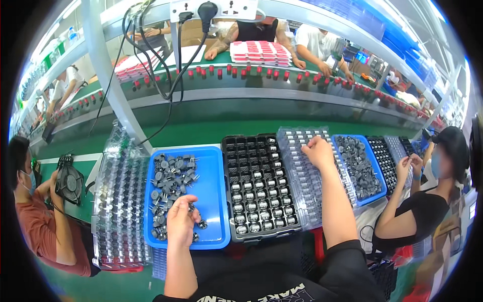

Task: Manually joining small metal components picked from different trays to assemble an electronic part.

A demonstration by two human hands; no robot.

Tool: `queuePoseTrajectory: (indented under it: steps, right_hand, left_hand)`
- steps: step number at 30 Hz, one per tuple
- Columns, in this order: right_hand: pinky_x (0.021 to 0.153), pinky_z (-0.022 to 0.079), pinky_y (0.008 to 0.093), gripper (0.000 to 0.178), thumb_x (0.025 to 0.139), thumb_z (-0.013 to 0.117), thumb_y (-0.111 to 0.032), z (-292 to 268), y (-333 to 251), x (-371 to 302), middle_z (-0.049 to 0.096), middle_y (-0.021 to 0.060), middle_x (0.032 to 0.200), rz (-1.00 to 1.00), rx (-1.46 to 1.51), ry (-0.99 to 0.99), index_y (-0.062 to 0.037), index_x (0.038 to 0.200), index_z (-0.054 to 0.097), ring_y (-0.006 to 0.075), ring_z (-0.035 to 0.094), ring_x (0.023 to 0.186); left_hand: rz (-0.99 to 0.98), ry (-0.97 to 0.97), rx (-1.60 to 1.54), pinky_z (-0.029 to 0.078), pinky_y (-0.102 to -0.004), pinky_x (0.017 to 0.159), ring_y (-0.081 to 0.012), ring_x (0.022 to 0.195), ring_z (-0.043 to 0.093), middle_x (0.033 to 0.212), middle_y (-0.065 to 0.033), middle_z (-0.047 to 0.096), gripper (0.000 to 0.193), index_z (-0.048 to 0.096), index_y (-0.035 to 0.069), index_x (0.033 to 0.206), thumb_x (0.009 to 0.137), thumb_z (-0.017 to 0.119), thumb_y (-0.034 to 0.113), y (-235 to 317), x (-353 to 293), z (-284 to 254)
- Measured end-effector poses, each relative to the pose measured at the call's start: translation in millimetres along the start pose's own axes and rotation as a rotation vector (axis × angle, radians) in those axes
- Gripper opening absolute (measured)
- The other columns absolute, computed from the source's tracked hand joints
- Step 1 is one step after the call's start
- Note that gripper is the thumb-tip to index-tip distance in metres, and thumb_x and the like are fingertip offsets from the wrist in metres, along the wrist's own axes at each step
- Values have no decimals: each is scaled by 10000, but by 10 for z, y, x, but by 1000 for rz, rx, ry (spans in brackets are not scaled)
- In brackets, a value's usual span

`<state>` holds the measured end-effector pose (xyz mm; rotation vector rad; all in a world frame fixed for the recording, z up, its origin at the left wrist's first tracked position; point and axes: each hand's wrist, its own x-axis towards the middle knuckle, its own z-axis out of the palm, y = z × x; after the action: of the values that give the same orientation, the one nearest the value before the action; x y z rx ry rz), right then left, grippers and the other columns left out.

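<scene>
My left hand point(181, 220) is over the near part of a blue tray point(214, 176), its fingers curled around a small dark round part that is partly hidden. Several dark grey round parts with metal pins point(168, 173) lie heaped in that tray, a few loose beside my fingers. My right hand point(319, 152) is over a clear plastic tray point(314, 216) with rows of small silver cylinders. Its fingertips are pinched together, and what they hold cannot be made out. Between my hands sits a black compartment tray point(246, 166), its nearer pockets filled with silver cylinders point(264, 205).
More clear trays point(121, 201) are stacked at left; another blue tray of grey parts point(359, 166) stands at right. Co-workers sit on both sides, one holding a black fan point(69, 182). A metal post point(110, 75), hanging cables and a power strip point(214, 9) are ahead.
</scene>
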<state>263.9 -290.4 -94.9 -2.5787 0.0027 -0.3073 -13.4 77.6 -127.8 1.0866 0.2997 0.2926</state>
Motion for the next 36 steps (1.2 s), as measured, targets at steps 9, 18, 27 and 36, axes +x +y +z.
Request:
queuePoseTrajectory:
  steps: [9, 18, 27, 36]
  right_hand:
    - [782, 547, 349, 189, 811, 775, -95, -142, 170, -17, 742, 110, 866, -146, 99, -108, -48, 992, 748, 211, 705, 820]
    - [705, 557, 264, 132, 912, 690, -94, -517, -806, -506, 740, 90, 842, -61, 438, -107, 15, 984, 703, 130, 695, 760]
    - [765, 584, 266, 202, 881, 656, 133, -272, -1431, -1965, 729, 135, 1025, -239, 1114, -489, 65, 1070, 675, 155, 719, 853]
    - [833, 596, 290, 282, 864, 773, 44, 23, -1583, -2431, 715, 136, 1044, -386, 1274, -302, 60, 1128, 673, 198, 728, 923]
  left_hand:
    - [-30, -60, -88, 571, -361, 822, -173, 911, 618, 1355, -123, 536, 448, 500, -31, 1455, 1014, 438, 19, 158, -80, 43]
    - [6, -217, -216, 555, -332, 793, -164, 905, 632, 1231, -130, 638, 346, 575, 21, 1336, 1006, 630, 108, 142, -285, 165]
    - [1, -337, -319, 579, -337, 840, -198, 968, 653, 1339, -183, 586, 384, 551, -1, 1361, 998, 624, 103, 286, -298, 496]
    - [162, -332, -317, 597, -430, 904, -293, 1109, 658, 1385, -218, 537, 241, 574, 18, 1268, 1045, 551, 107, 175, -400, 560]
